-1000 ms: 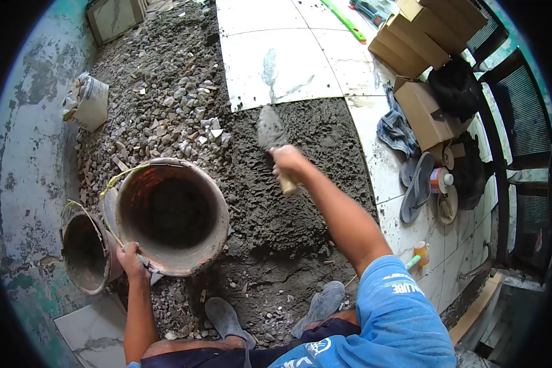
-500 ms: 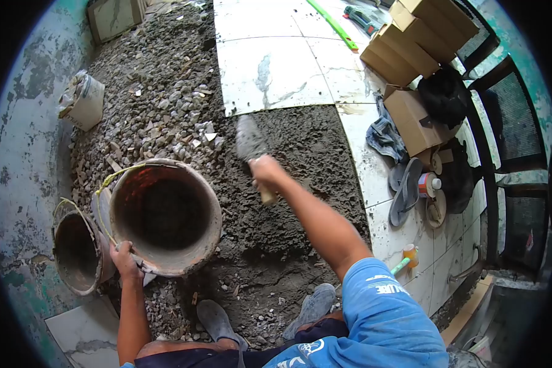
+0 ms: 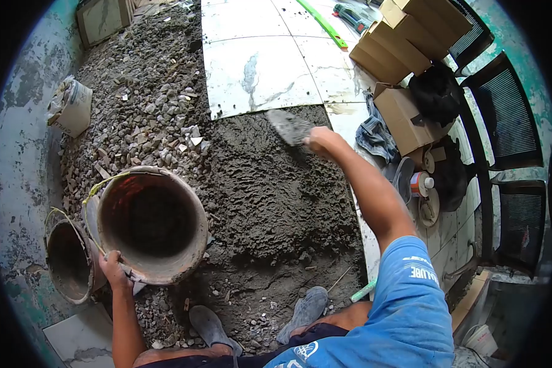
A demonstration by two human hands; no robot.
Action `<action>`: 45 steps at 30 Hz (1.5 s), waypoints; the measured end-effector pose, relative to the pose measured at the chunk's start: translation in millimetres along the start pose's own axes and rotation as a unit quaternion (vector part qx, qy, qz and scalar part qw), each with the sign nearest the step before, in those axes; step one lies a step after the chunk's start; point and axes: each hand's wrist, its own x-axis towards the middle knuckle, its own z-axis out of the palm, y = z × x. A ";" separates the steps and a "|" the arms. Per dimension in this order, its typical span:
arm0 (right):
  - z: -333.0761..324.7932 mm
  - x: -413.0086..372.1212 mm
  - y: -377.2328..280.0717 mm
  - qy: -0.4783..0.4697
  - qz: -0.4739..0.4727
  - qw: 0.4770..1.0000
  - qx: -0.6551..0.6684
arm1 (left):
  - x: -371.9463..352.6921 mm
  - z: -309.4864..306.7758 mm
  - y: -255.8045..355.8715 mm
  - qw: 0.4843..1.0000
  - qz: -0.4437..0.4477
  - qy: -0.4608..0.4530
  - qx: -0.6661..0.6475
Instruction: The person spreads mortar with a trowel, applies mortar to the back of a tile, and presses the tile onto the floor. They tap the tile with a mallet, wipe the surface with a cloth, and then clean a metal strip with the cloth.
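My right hand (image 3: 325, 145) is closed around the handle of a trowel (image 3: 288, 127). The grey-smeared blade lies over the wet mortar bed (image 3: 270, 190), close to the edge of the laid white tiles (image 3: 257, 67). Over on the left, my left hand (image 3: 115, 270) grips the rim of a large bucket (image 3: 193, 245), which is tilted so its mouth faces me. The inside of that bucket is dark, and what it holds is hard to make out. A yellow cord (image 3: 98, 187) runs along its side.
A smaller bucket (image 3: 73, 260) stands left of the large one, and a white tub (image 3: 73, 107) sits on the rubble (image 3: 147, 104). Cardboard boxes (image 3: 405, 116), a cloth (image 3: 376, 136), a green level (image 3: 322, 23) and a power tool (image 3: 351, 18) lie on the tiles. Dark chairs (image 3: 503, 110) stand at right.
The trowel and my right hand have swept to the right across the mortar, which looks smoother along the stroke. My left hand stays on the bucket; the whole view has shifted slightly.
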 end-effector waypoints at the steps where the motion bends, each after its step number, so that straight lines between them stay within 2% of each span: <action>1: 7.0 2.7 24.9 0.037 -0.018 0.999 -0.028 | 5.1 -8.5 -6.8 1.000 -0.013 -0.006 0.014; 4: 21.9 -4.7 85.5 0.088 -0.024 0.993 -0.071 | 6.8 -12.8 -9.4 1.000 -0.017 -0.008 0.019; 6: 24.9 -10.4 104.0 0.141 0.061 0.988 0.001 | 3.2 -5.4 -4.7 1.000 -0.003 -0.005 0.020; 8: 23.6 -1.1 111.7 0.087 0.088 0.987 0.103 | 0.7 -3.3 0.3 1.000 0.011 -0.003 0.029; 9: 19.6 -11.3 101.8 0.053 0.081 0.970 0.224 | 0.8 -2.8 0.4 1.000 0.008 0.000 0.027; 10: 27.8 -10.1 96.8 0.048 0.082 0.969 0.229 | 0.0 -3.6 0.2 1.000 0.005 0.004 0.027; 12: 47.2 -7.8 83.8 0.004 0.075 0.904 0.420 | 0.2 -7.8 -2.1 0.999 -0.001 -0.003 0.046; 14: 60.8 -22.4 60.2 -0.026 0.057 0.894 0.443 | 1.0 -5.2 1.0 0.999 0.011 0.000 0.052; 17: 78.4 -58.5 26.5 -0.116 -0.034 0.947 0.299 | 2.1 -7.2 0.8 0.999 0.016 -0.003 0.052; 18: 84.5 -68.3 22.5 -0.174 -0.064 0.931 0.314 | 5.4 -10.2 -1.8 0.998 0.022 -0.007 0.057; 20: 81.9 -92.5 12.0 -0.214 -0.141 0.953 0.161 | 9.6 -13.4 -5.2 0.999 0.013 -0.018 0.033; 21: 77.2 -101.9 10.7 -0.249 -0.140 0.946 0.155 | 0.3 0.2 2.5 0.999 0.029 -0.004 0.020; 22: 82.2 -94.7 17.1 -0.249 -0.143 0.945 0.156 | 3.5 1.2 3.7 0.999 0.031 -0.003 0.022; 24: 90.2 -70.7 36.1 -0.036 -0.152 0.971 0.181 | 3.9 -3.2 -0.5 0.999 0.028 0.004 0.028; 26: 70.7 -45.1 50.0 -0.065 -0.070 0.963 0.251 | 6.1 -7.0 -1.9 0.999 0.023 0.001 0.024; 28: 69.3 -35.4 59.0 -0.116 -0.082 0.949 0.282 | 14.1 -16.2 -6.7 0.999 -0.015 -0.026 0.025; 30: 78.7 -50.1 52.4 -0.163 -0.065 0.945 0.277 | 18.2 -19.8 -9.3 0.999 -0.014 -0.019 0.028; 32: 83.5 -93.3 36.4 -0.168 -0.132 0.965 0.154 | 13.4 -14.2 -7.9 0.999 0.004 -0.032 0.005; 38: 154.6 -156.1 36.7 -0.248 -0.192 0.945 0.089 | 23.9 -20.7 -15.8 0.999 -0.003 -0.031 0.012; 40: 149.5 -186.6 14.7 -0.206 -0.213 0.955 -0.009 | 25.9 -19.6 -15.6 0.999 -0.005 -0.045 -0.006; 45: 170.8 -200.7 -26.7 -0.038 -0.139 0.988 0.047 | 20.6 -12.7 -12.1 0.999 0.032 -0.031 0.010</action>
